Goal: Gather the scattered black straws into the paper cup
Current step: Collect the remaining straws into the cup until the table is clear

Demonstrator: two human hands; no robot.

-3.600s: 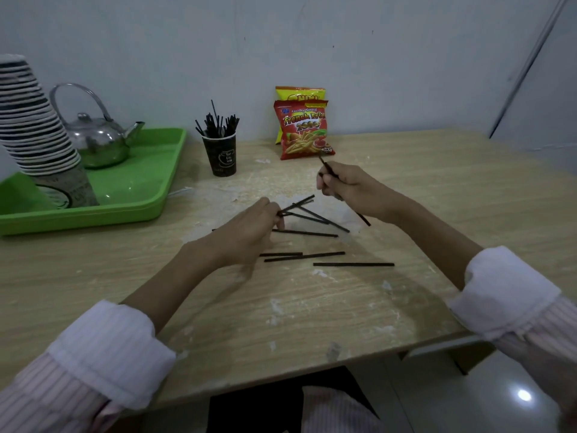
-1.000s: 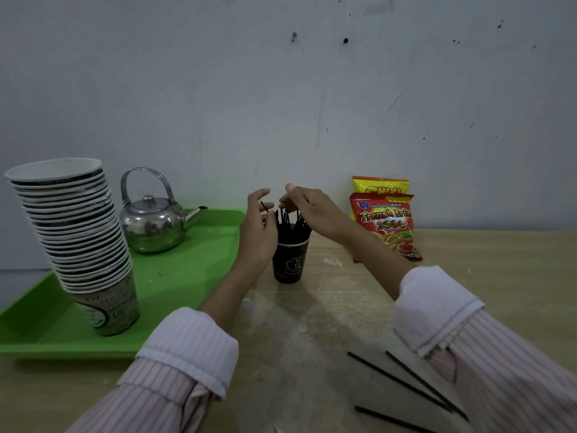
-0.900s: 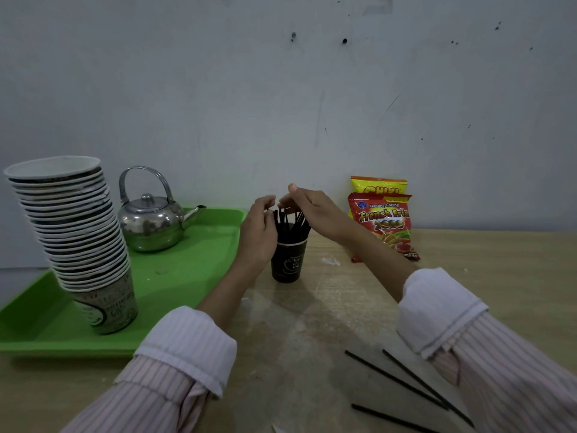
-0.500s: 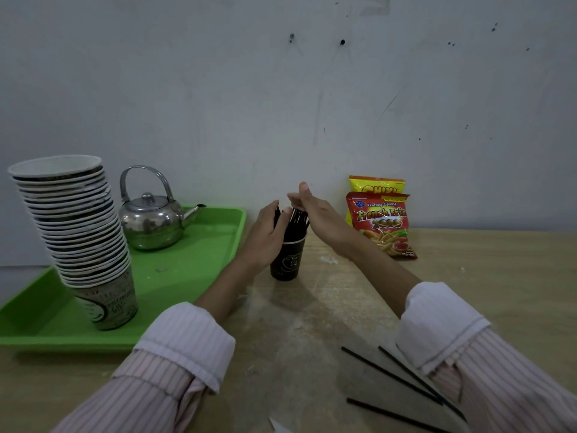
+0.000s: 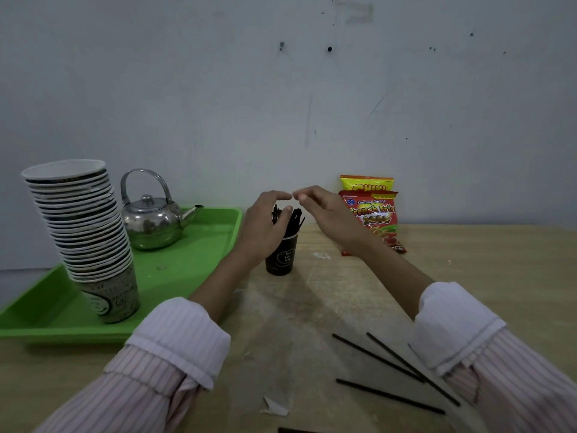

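tray [image 5: 215, 245] left of cup [image 5: 281, 257], snacks [image 5: 373, 220] right

Green tray [image 5: 187, 278]: on the wooden table [image 5: 468, 276], left side. Holds a tall leaning stack of paper cups [image 5: 82, 232] at its near end and a metal kettle [image 5: 153, 218] behind it, spout pointing right. Snack packets: red French-fries bag [image 5: 373, 220] leaning at the wall, with a yellow bag [image 5: 367, 183] behind it. Torn white paper scrap [image 5: 274, 407] on the table near the front edge. Grey wall [image 5: 281, 104], scuffed and dotted with dark marks.
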